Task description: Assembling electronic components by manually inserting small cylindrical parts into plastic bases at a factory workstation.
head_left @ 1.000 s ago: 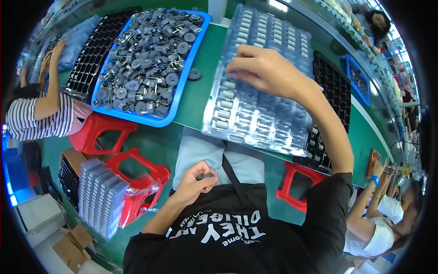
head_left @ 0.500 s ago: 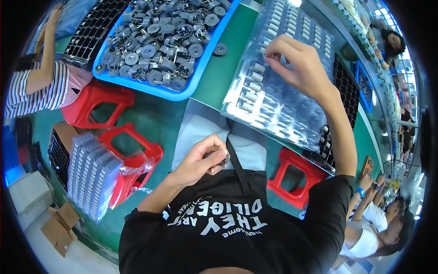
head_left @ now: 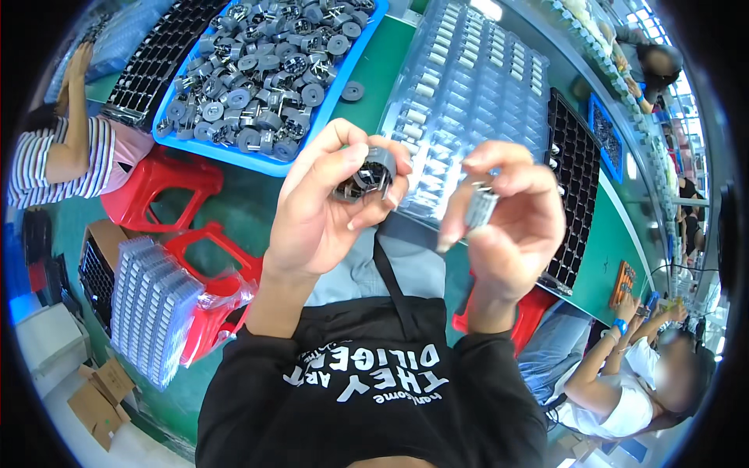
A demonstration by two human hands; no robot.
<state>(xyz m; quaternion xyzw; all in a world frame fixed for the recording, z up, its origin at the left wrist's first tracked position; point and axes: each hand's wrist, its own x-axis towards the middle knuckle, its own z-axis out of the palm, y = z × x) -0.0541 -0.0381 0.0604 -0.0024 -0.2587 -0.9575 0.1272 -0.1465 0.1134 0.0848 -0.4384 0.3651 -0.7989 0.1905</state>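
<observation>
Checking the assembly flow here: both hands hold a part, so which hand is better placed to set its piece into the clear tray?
Probably the right hand: its small silvery cylinder sits directly over the clear tray. The left hand holds a grey round part nearer the blue bin.

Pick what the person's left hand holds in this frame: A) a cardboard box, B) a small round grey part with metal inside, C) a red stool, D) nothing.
B: the left hand pinches a small round grey part between thumb and fingers, raised above the blue bin of similar parts.

A single head-worn fisheye camera looks steeply down, close over the raised hands and green workbench
</observation>
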